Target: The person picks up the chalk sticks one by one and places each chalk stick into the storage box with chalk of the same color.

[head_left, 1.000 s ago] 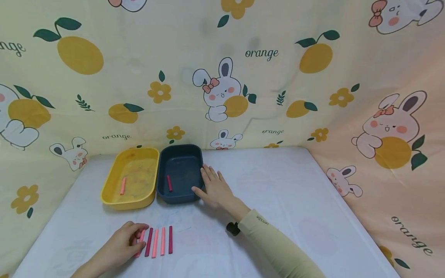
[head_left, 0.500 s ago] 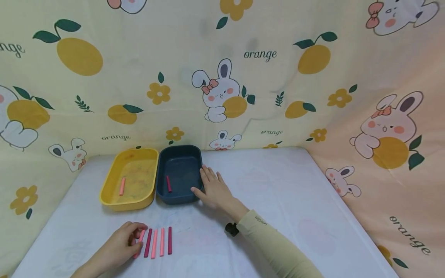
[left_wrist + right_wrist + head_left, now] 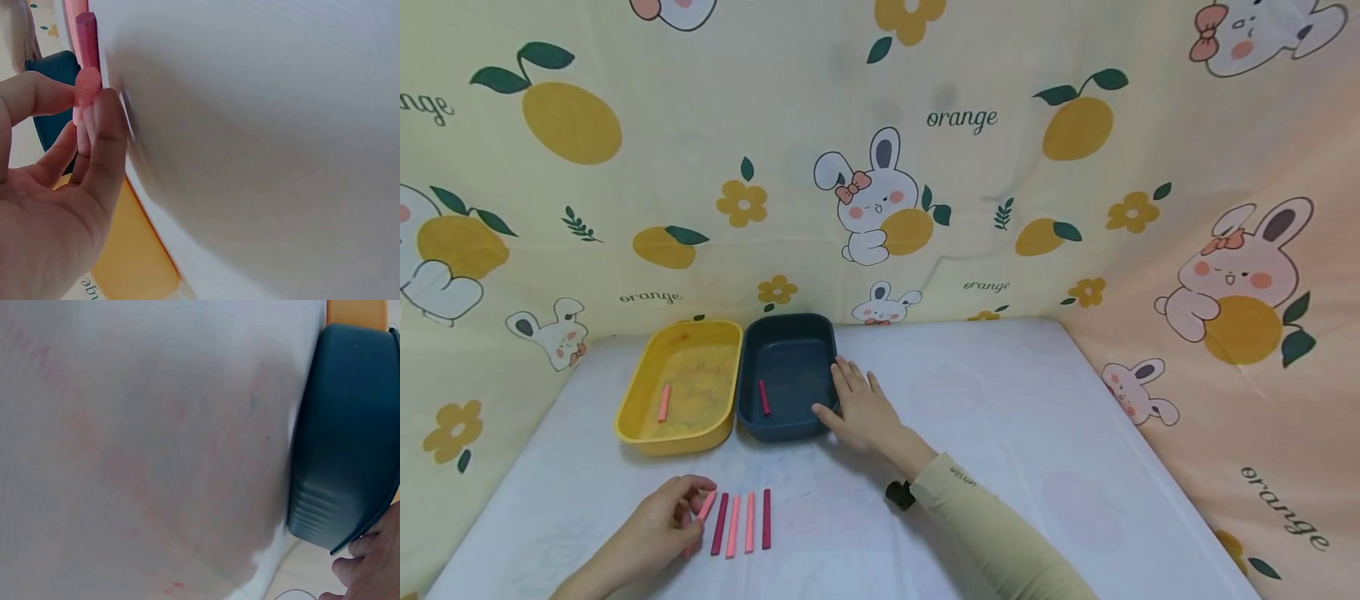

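Head view: the left hand pinched a slim pink stick. The right hand, fingers straight, touched a round-cornered blue tray.

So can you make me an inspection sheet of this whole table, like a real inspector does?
Surface: white table, faint coloured smudges in the right wrist view.
Job's things: yellow tray with one pink stick in it; beside it, navy tray with one maroon stick; in front, four sticks side by side, from left: maroon, pink, pink, maroon.
Clutter: nothing seen.
Grippers: left hand pinches another pink stick; right hand touches the navy tray's right side.
Cables: nothing seen.
Surroundings: cream cloth printed with bunnies, oranges and flowers, behind and at both sides.
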A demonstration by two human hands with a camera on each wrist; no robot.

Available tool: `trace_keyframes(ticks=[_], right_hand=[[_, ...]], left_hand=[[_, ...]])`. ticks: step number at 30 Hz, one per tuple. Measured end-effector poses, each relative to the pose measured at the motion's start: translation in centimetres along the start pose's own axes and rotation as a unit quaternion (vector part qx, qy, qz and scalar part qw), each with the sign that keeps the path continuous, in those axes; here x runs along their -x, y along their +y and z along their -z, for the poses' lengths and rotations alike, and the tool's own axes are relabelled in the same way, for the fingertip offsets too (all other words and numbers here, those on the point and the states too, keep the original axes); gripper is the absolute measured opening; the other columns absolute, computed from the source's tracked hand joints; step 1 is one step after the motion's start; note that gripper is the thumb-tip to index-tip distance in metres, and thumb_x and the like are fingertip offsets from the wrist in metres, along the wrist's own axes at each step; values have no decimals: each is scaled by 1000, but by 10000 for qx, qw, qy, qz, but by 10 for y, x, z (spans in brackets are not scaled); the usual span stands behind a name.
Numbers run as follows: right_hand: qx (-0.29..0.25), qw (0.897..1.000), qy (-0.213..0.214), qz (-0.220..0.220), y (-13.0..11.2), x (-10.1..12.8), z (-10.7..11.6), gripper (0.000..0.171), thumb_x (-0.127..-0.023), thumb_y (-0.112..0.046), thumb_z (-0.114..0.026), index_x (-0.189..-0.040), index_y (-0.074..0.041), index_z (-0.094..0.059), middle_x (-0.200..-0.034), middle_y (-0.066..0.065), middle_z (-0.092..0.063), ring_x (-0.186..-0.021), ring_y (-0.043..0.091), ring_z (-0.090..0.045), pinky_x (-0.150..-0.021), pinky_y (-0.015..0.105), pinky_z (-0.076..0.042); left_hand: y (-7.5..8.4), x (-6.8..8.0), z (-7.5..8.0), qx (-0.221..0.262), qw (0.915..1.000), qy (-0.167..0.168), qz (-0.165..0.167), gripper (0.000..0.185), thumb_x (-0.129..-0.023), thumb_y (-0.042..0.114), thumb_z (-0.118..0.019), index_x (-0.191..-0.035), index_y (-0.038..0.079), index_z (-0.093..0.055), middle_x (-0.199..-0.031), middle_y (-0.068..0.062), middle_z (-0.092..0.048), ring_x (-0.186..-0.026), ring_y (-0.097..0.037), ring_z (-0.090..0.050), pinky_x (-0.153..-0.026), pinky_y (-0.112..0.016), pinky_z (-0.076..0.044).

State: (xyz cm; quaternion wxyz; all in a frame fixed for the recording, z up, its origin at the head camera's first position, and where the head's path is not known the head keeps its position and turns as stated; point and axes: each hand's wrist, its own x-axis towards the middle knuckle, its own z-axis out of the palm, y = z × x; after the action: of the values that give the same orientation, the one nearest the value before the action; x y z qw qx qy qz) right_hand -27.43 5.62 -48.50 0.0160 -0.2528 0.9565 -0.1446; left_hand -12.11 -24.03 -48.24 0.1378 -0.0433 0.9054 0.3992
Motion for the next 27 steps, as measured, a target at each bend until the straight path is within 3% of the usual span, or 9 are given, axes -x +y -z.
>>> trace_keyframes(ticks=[5, 11, 16, 19, 27], right_hand=[[-7, 10000, 23, 3, 1, -1, -2, 85, -106, -64, -34, -167, -8, -14, -175, 5, -7, -161, 23, -8, -128, 50, -9], [-2, 10000, 5, 8, 0, 0, 0, 86, -106, -65, -34, -167, -8, -14, -175, 5, -7, -160, 24, -9, -127, 51, -10], [-21, 10000, -7, 19, -1, 1, 2, 86, -106, -65, -33, -167, -7, -14, -175, 6, -7, -160, 24, -9, -127, 52, -10], [-27, 10000, -9, 16, -2, 2, 3, 86, -106, -65, -33, -167, -7, -14, -175, 6, -7, -160, 24, -9, -127, 52, -10], [-43, 10000, -1, 26, -2, 2, 2, 86, -106, -64, -34, -167, -7, -14, -175, 6, -7, -160, 25, -9, -127, 53, -10]], left_hand=[[2, 1, 2, 167, 9998, 80, -92, 52, -80, -5, -74, -129, 0, -59, -98, -8, -55, -80, -21, -55, -63, -28, -53], [3, 2, 6, 182, 9985, 237, -458, 53, -81, -3, -75, -131, 1, -59, -101, -6, -58, -86, -19, -57, -67, -27, -54], [8, 1, 9, 311, 9963, 439, -665, 51, -87, 5, -77, -134, 1, -58, -104, -6, -60, -90, -19, -59, -72, -24, -54], [12, 1, 11, 453, 9956, 525, -624, 51, -91, 9, -77, -138, 1, -57, -106, -7, -59, -94, -19, -59, -72, -23, -55], [24, -3, 14, 676, 9899, 862, -903, 48, -92, 2, -72, -137, 0, -55, -109, -11, -60, -99, -23, -59, -76, -20, -54]])
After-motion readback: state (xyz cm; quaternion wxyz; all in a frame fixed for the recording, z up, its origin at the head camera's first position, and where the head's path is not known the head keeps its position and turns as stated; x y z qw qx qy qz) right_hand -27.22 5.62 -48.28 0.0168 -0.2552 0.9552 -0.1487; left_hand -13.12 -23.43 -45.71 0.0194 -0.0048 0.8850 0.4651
